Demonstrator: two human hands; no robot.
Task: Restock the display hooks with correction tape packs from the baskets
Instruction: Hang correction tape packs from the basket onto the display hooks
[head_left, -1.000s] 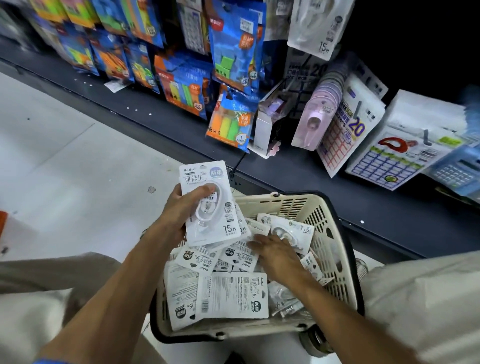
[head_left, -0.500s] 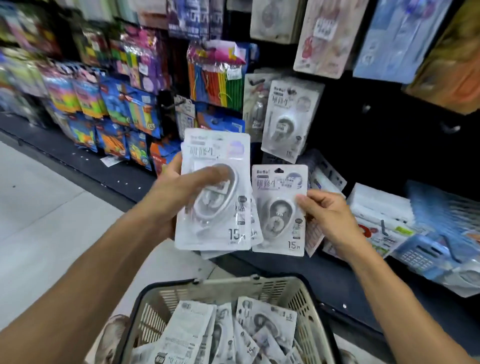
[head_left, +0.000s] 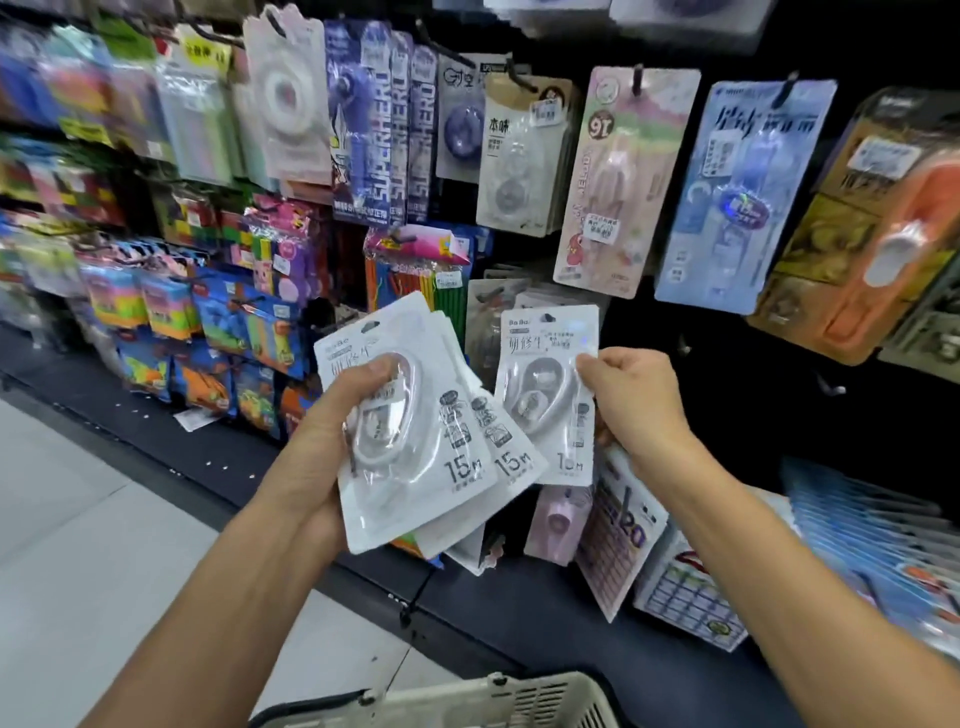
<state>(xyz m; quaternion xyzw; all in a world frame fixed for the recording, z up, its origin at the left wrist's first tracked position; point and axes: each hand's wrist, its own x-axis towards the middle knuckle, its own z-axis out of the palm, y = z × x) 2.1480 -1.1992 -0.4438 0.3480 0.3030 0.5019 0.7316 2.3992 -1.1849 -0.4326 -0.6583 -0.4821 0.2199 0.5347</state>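
My left hand (head_left: 332, 447) grips a fanned stack of white correction tape packs (head_left: 415, 457) marked 15M, thumb across the top pack's blister. My right hand (head_left: 631, 400) pinches a single matching pack (head_left: 540, 395) by its right edge, upright, held in front of the black display wall. Behind that pack hang similar clear packs on a hook (head_left: 493, 312). The cream basket (head_left: 498, 699) shows only its rim at the bottom edge, its contents out of view.
The wall is crowded with hanging stationery: purple tape cards (head_left: 379, 124), a pink pack (head_left: 618, 182), a blue pack (head_left: 737, 197) and an orange one (head_left: 883, 234). Calculators and notebooks (head_left: 675, 582) lean on the dark base shelf. White floor lies to the left.
Both hands lifted from the basket up to the display; the right hand came up holding one pack. The view tilted upward, so the basket has dropped to the frame's bottom edge.
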